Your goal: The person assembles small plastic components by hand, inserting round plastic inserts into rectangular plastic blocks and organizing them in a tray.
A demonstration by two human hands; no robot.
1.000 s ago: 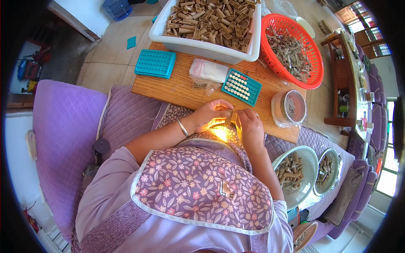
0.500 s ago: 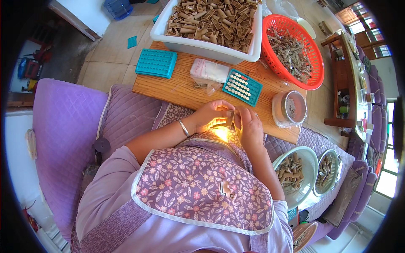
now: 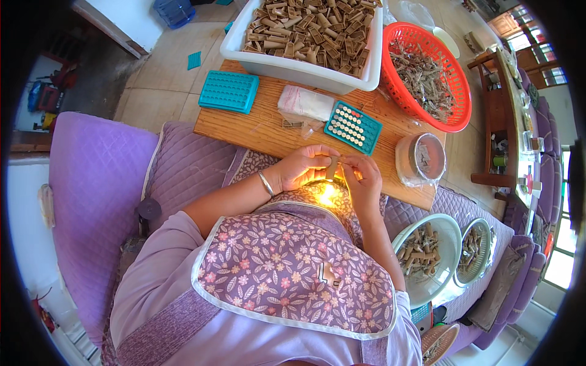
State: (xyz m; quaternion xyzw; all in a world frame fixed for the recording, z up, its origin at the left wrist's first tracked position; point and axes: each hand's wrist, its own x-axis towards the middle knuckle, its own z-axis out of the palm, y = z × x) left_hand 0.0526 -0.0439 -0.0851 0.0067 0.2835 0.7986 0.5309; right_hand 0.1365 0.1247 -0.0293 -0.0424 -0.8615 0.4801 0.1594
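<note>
My left hand (image 3: 308, 168), with a silver bangle on its wrist, is closed on a small brown trough-shaped piece (image 3: 332, 169) above my lap. The fingers of my right hand (image 3: 364, 177) are pinched together at that piece's right side. Whatever they hold is too small to make out. A bright yellow light (image 3: 328, 195) glows just below both hands, on the flowered apron (image 3: 293, 268). Beyond the hands, on the wooden table (image 3: 256, 137), lies a teal tray (image 3: 370, 138) with rows of small white round pieces and a few red ones.
A white tub (image 3: 305, 72) heaped with similar brown pieces stands at the table's far side. Right of it is a red basket (image 3: 462, 110) of clear strips. Stacked teal trays (image 3: 228, 91), a white wrapped packet (image 3: 305, 104) and a clear round container (image 3: 420, 160) surround the work; bowls (image 3: 452, 235) sit at right.
My right hand has shifted slightly right, and its fingers have drawn away from the brown piece, which shows more fully. My left hand keeps its hold.
</note>
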